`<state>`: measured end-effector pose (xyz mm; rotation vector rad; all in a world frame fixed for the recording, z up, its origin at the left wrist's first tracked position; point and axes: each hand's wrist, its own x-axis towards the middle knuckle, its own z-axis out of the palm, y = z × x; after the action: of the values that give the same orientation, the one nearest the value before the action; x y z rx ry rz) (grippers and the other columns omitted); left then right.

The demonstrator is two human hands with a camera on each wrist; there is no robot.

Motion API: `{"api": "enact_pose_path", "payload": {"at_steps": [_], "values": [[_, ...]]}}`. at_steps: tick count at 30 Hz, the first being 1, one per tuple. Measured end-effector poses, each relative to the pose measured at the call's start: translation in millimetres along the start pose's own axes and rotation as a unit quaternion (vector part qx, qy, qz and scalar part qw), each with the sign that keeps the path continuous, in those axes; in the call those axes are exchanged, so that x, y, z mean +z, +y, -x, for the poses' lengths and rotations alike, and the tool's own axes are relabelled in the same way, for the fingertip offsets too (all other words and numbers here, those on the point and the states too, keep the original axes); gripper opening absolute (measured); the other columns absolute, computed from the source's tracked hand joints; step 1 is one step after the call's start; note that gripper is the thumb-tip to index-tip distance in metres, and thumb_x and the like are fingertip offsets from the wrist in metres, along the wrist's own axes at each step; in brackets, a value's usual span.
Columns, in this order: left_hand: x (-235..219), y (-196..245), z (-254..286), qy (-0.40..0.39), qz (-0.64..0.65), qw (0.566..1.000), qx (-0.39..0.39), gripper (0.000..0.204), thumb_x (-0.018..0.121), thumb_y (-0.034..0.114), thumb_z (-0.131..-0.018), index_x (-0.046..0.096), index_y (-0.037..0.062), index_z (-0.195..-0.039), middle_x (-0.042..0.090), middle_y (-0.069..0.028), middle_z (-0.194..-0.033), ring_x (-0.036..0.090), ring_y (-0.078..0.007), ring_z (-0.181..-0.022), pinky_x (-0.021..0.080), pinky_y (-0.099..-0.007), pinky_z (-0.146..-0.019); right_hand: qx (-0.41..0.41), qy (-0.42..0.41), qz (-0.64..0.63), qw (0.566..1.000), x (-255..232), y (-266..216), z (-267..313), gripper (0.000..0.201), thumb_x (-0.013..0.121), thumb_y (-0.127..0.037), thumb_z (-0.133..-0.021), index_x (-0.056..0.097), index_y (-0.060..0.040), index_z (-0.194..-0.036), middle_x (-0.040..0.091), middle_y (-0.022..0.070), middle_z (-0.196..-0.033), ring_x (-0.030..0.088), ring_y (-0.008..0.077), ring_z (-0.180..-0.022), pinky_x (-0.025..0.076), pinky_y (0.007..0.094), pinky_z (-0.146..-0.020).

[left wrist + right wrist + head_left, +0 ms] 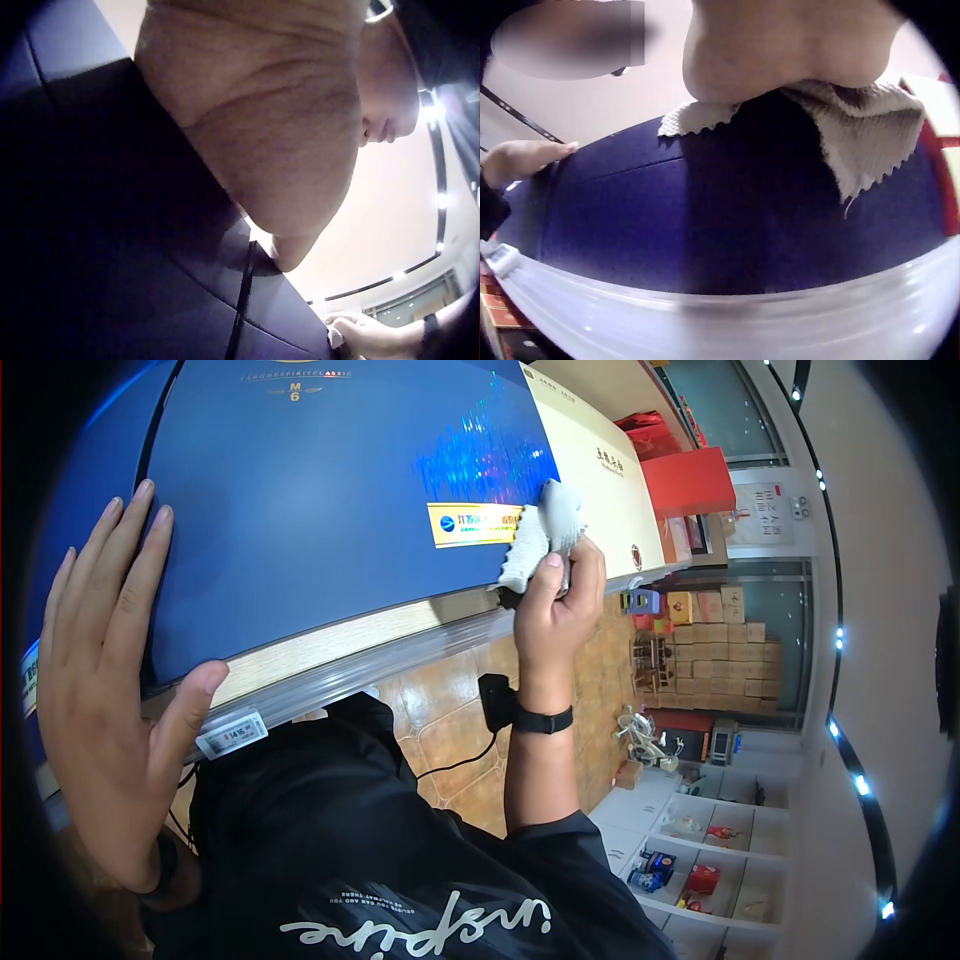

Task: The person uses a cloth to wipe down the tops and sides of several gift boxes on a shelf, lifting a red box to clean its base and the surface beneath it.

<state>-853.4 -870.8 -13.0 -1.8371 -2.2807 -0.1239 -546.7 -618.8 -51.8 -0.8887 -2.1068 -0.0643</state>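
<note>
A large dark blue box (320, 510) with a shiny printed pattern and a yellow label (465, 527) fills the upper part of the head view. My right hand (562, 605) pinches a pale ribbed cloth (527, 550) with scalloped edges against the box's near right corner, beside the label. In the right wrist view, the same cloth (874, 139) drapes over the blue surface from under the hand. My left hand (110, 650) lies with fingers extended across the seam at the box's left, thumb spread toward the front edge.
A cream box (590, 450) adjoins the blue one, with a red box (688, 482) beyond. Along the shelf front runs a clear strip (400, 660) carrying a price tag (232, 733). Stacked cartons (720, 665) and white shelving (720, 850) stand across the tiled floor (450, 730).
</note>
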Motion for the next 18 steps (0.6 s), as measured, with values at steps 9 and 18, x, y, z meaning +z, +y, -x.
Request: {"api": "enact_pose_path", "payload": {"at_steps": [9, 18], "values": [[6, -3, 1, 0.033, 0.030, 0.999, 0.022, 0.087, 0.073, 0.045, -0.093, 0.040, 0.0074, -0.164, 0.045, -0.0132, -0.167, 0.038, -0.0351, -0.157, 0.028, -0.0558, -0.130, 0.107, -0.090, 0.025, 0.990, -12, 2, -23, 0.026, 0.058, -0.013, -0.102, 0.061, 0.0078, -0.117, 0.067, 0.0284, -0.112, 0.065, 0.0445, -0.104, 0.052, 0.0477, -0.094], [5, -6, -1, 0.051, 0.055, 0.996, 0.041, 0.095, 0.057, 0.068, -0.096, 0.036, 0.0064, -0.165, 0.044, -0.0161, -0.168, 0.042, -0.0388, -0.155, 0.030, -0.0584, -0.128, -0.087, -0.125, 0.068, 0.986, 11, -53, -18, 0.048, 0.058, -0.024, -0.106, 0.054, 0.0106, -0.140, 0.061, 0.0347, -0.134, 0.060, 0.0497, -0.123, 0.046, 0.0531, -0.108]]}}
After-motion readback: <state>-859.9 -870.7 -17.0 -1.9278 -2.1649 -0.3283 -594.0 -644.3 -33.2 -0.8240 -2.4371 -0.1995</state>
